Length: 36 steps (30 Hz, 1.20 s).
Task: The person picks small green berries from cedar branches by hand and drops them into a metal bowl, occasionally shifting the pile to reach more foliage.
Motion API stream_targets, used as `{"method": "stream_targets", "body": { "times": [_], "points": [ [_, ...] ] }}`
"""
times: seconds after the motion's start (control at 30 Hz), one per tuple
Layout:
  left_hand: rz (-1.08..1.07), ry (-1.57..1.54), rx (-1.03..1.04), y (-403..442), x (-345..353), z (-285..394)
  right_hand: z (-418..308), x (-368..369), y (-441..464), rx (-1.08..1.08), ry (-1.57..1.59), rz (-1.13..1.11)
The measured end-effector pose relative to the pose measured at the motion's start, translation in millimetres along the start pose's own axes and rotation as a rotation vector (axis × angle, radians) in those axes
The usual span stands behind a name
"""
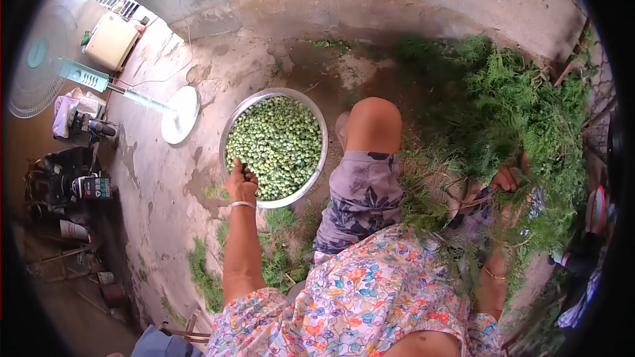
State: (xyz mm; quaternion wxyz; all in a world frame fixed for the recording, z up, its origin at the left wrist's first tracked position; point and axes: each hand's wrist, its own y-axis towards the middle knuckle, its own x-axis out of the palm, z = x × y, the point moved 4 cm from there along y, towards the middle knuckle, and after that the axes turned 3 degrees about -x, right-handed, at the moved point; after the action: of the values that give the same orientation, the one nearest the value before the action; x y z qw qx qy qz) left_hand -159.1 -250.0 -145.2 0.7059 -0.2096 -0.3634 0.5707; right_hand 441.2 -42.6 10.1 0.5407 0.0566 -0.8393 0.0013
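A wide metal basin on the floor is filled with small green cones or berries. At the basin's near-left rim, my left hand, with a silver bangle at the wrist, has its fingers curled in; what they hold, if anything, is hidden. Off to the right, my right hand is closed around the thin brown stem of a feathery green branch. Sprigs of that branch hang across my lap and partly cover my right forearm.
A heap of cut green branches lies at the right by the wall. Loose sprigs are scattered near my left forearm. A standing fan is at the upper left, its cord along the floor. A motorbike stands far left.
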Motion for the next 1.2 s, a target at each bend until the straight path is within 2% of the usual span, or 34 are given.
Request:
{"method": "stream_targets", "body": {
  "times": [0.07, 0.1, 0.17, 0.2, 0.23, 0.27, 0.3, 0.33, 0.37, 0.4, 0.47, 0.5, 0.57, 0.6, 0.67, 0.7, 0.73, 0.8, 0.83, 0.87, 0.93, 0.97, 1.03, 1.07, 1.13, 1.17, 1.2],
  "points": [
    [0.022, 0.015, 0.004, -23.4, 6.1, -0.4, 8.8, 13.1, 5.0, 0.332, 0.135, -0.321],
    [0.039, 0.037, 0.004, -30.4, 10.0, -2.2, 12.6, 11.7, 7.5, 0.325, 0.131, -0.313],
    [-0.081, -0.044, -0.137, -24.1, 10.9, 0.0, 12.3, 1.7, 6.6, 0.174, 0.323, -0.133],
    [-0.319, -0.092, -0.203, -24.2, 17.0, 3.0, 11.2, 1.6, 5.0, 0.137, 0.217, -0.038],
    [-0.452, -0.137, -0.238, -33.5, 34.5, 4.2, 12.1, 8.7, 2.4, 0.089, 0.115, 0.065],
    [-0.591, 0.006, -0.157, -66.9, 63.2, 3.5, 14.1, 20.0, -2.4, -0.030, 0.068, 0.263],
    [-0.647, 0.115, -0.068, -109.8, 90.4, -0.4, 11.9, -4.5, 8.5, 0.026, 0.122, 0.108],
    [-0.704, 0.221, 0.041, -157.0, 116.8, -7.0, 12.7, 9.1, -4.4, 0.013, -0.010, 0.170],
    [-0.771, 0.325, 0.112, -200.3, 140.1, -16.2, 9.2, 36.4, -16.4, -0.023, -0.291, 0.426],
    [-0.831, 0.421, 0.195, -237.6, 157.9, -25.1, 8.6, 1.9, -11.8, 0.026, -0.228, 0.373],
    [-1.115, 0.581, 0.277, -295.1, 176.8, -46.4, 13.1, -29.2, -8.7, -0.066, -0.256, 0.520],
    [-1.252, 0.690, 0.409, -323.1, 186.0, -57.8, 13.2, -32.9, -6.7, -0.078, -0.256, 0.516],
    [-1.518, 0.908, 0.721, -369.8, 204.3, -77.8, 9.5, -23.7, -0.7, -0.167, -0.649, 0.257],
    [-1.647, 1.015, 0.902, -387.9, 210.6, -87.5, 7.9, -17.0, -0.7, -0.176, -0.648, 0.254],
    [-1.592, 0.993, 0.937, -400.7, 215.2, -106.8, 6.5, 6.5, -4.2, -0.155, -0.436, 0.271],
    [-1.531, 0.972, 0.965, -403.7, 217.6, -115.4, 7.2, 34.0, -10.2, -0.197, -0.438, 0.432],
    [-1.539, 0.970, 0.972, -407.6, 219.2, -125.1, 2.5, 42.0, -8.0, -0.206, -0.434, 0.430],
    [-1.408, 0.736, 1.139, -411.5, 220.4, -131.4, -0.4, 40.9, -3.6, -0.003, -0.525, 0.647],
    [-1.404, 0.679, 1.216, -411.7, 222.6, -135.0, -0.8, 35.3, -3.1, 0.031, -0.553, 0.675],
    [-1.405, 0.680, 1.217, -412.0, 225.9, -135.3, -0.7, 28.0, -3.9, 0.030, -0.550, 0.675],
    [-1.277, 0.983, 1.156, -404.0, 233.4, -141.8, -1.3, 19.9, -3.6, -0.064, -0.621, 0.542],
    [-1.274, 0.985, 1.158, -401.6, 236.4, -144.1, -2.4, 25.5, -4.0, -0.062, -0.620, 0.540],
    [-1.189, 1.014, 1.221, -391.7, 240.1, -149.2, -6.0, 36.5, -8.1, -0.012, -0.674, 0.685],
    [-1.188, 1.017, 1.222, -388.5, 239.8, -148.8, -6.5, 29.3, -6.5, -0.010, -0.672, 0.686],
    [-1.236, 1.197, 0.977, -374.5, 237.7, -154.6, -9.0, 10.1, -2.6, -0.050, -0.626, 0.598],
    [-1.236, 1.201, 0.974, -369.8, 235.7, -156.6, -12.1, 14.6, -6.1, -0.077, -0.780, 0.543],
    [-1.235, 1.095, 0.930, -364.6, 233.3, -157.0, -16.8, -4.6, -5.5, -0.073, -0.780, 0.546]
  ]
}}
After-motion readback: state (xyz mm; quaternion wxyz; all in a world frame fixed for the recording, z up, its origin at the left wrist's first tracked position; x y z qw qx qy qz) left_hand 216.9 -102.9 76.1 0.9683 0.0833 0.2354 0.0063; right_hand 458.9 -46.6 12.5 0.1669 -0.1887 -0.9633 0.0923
